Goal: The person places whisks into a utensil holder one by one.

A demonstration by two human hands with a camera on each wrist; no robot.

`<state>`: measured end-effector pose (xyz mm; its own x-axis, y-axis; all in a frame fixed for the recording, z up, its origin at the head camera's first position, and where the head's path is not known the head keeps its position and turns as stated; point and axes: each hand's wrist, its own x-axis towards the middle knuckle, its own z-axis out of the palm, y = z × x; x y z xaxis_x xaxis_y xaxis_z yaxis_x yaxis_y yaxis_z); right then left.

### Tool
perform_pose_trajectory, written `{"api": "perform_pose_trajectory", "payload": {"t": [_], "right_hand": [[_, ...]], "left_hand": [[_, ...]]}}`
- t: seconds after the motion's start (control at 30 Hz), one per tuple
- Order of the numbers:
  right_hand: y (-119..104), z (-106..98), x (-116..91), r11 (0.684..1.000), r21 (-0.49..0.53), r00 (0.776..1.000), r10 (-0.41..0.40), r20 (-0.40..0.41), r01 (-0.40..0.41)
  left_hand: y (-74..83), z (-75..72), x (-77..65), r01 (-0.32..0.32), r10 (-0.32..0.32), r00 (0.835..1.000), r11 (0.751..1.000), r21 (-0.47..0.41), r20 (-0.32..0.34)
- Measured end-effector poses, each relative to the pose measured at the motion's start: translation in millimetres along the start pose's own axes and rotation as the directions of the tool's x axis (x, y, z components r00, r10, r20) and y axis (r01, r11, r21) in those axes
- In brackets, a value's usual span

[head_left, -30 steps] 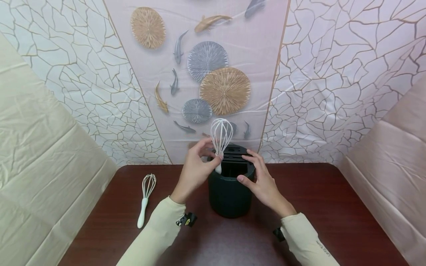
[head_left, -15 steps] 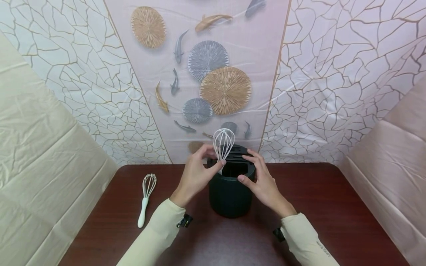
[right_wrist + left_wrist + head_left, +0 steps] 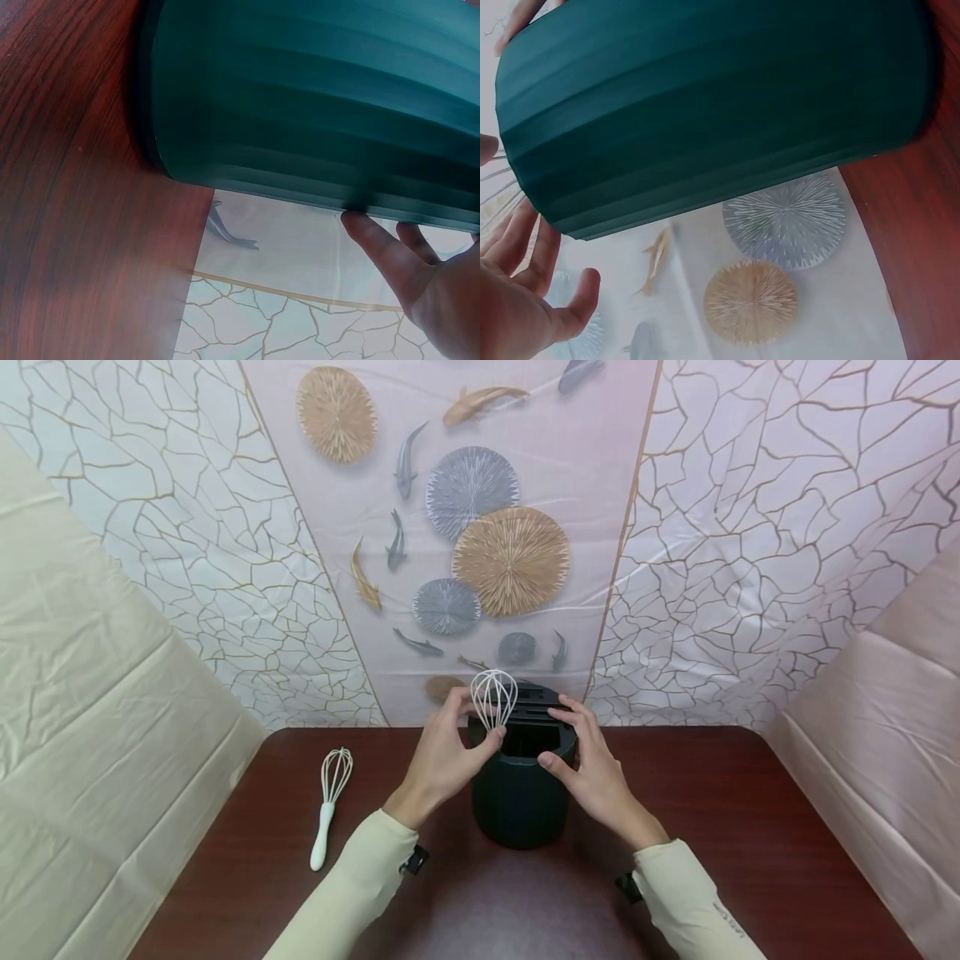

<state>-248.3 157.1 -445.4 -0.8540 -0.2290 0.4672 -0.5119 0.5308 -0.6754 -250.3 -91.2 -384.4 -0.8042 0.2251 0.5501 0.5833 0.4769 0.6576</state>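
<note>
Head camera shows a patterned backdrop [image 3: 510, 468], printed with fish and fringed discs, rising behind a dark red-brown table [image 3: 765, 860]. Two pale sleeves [image 3: 341, 881] reach in from the near edge. Between the hands stands a dark green holder [image 3: 519, 806], upright, with slots at the back of its top and a wide opening in front (its ribbed wall fills much of both wrist views). The right hand [image 3: 595, 768] grips the holder's right side, thumb at the front rim, fingers farther back. The left hand [image 3: 442, 756] is at the left rim, well apart from the right, pinching a white whisk [image 3: 493, 697] between thumb and fingers. That whisk's wire head points up above the rim; its handle is hidden. Another whisk [image 3: 326, 806] lies on the table, left of the holder, wires away from the person.
</note>
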Motion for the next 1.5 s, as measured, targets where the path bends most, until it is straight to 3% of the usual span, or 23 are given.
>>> {"api": "perform_pose_trajectory", "payload": {"t": [0.23, 0.5, 0.77, 1.2, 1.5], "right_hand": [[-0.5, 1.0, -0.2, 1.0, 0.001, 1.0, -0.011, -0.005, 0.011], [-0.2, 0.8, -0.1, 1.0, -0.006, 1.0, -0.007, -0.013, 0.006], [-1.5, 0.8, -0.8, 1.0, 0.012, 1.0, -0.013, -0.017, 0.013], [-1.3, 1.4, -1.2, 1.0, 0.017, 1.0, -0.006, -0.016, 0.007], [-0.7, 0.9, -0.4, 1.0, 0.021, 1.0, 0.002, -0.015, -0.002]], "left_hand": [[-4.6, 2.5, -1.6, -0.024, 0.024, 1.0, 1.0, 0.006, 0.003], [-5.0, 3.8, -5.5, -0.106, 0.109, 0.994, 0.98, 0.169, -0.011], [-4.5, 6.1, -10.3, -0.115, 0.114, 0.993, 0.959, 0.259, 0.021], [1.8, 0.4, -14.4, -0.083, 0.082, 0.997, 0.968, 0.236, 0.015], [11.2, -23.6, -22.1, 0.027, -0.027, 1.0, 0.996, 0.082, 0.004]]}}
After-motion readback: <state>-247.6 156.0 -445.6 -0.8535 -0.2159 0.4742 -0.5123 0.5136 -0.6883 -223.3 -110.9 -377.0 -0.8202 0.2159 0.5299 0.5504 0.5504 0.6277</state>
